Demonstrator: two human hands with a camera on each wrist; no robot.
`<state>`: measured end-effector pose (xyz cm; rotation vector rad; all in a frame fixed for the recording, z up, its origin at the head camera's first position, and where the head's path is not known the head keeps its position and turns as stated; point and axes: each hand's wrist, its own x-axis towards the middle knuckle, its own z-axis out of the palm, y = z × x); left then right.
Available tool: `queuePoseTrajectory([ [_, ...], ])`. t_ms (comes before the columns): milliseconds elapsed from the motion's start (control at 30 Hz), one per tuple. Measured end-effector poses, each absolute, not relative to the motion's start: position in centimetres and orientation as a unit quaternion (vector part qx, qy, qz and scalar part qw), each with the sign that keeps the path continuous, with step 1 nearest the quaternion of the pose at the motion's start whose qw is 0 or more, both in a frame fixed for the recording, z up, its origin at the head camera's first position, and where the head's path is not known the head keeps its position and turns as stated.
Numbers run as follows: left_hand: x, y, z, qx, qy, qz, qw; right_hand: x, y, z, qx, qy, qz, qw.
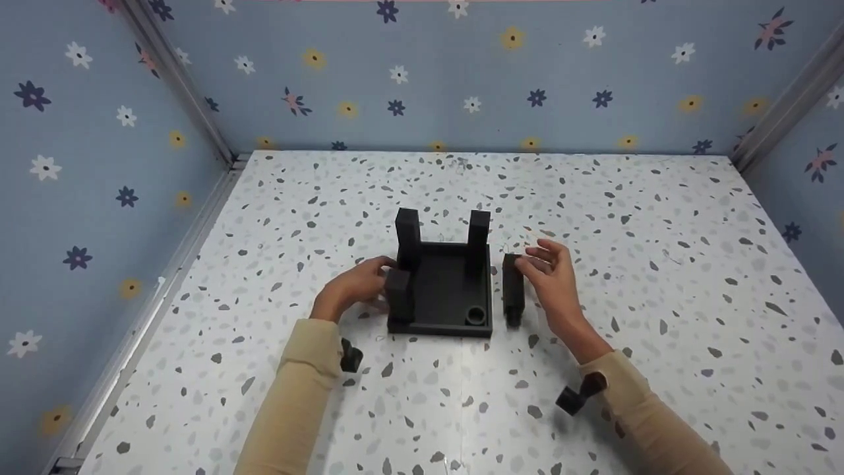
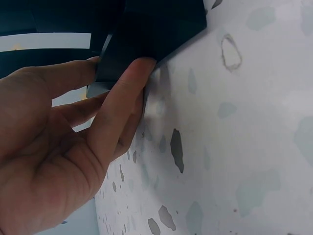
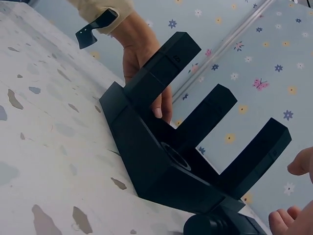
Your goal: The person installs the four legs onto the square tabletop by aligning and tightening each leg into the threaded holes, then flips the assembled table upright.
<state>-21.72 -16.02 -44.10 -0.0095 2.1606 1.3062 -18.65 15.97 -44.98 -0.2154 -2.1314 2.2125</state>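
A black square tabletop (image 1: 448, 330) lies underside up, with three black legs standing at its corners. At the near right corner is a bare round socket (image 1: 475, 316). My left hand (image 1: 361, 282) grips the tabletop's left side, beside the near left leg (image 1: 399, 290); its fingertips (image 2: 139, 68) press against the black part in the left wrist view. A loose black leg (image 1: 513, 287) lies right of the tabletop, its round end (image 3: 203, 225) toward me. At this leg's far end is my right hand (image 1: 554, 277), thumb and fingers spread, not wrapped around it.
The white speckled table (image 1: 646, 264) lies between blue floral panels (image 1: 435, 72) at the back and sides. Metal rails (image 1: 191, 92) run along the panel corners. A small black mount (image 1: 573, 396) sticks out from the right sleeve.
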Motion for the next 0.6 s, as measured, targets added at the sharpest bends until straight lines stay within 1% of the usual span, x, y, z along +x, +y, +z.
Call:
queuePoseTrajectory([
  [300,-21.7,-15.9,-43.9,0.002,0.828,0.475,0.298,-18.4,15.8,-46.3,-0.092,-0.688,0.718,0.042],
  [600,-21.8,-16.0,-44.2,0.005,0.821,0.485,0.302,-18.4,15.1,-46.9,-0.112,-0.677,0.727,0.031],
])
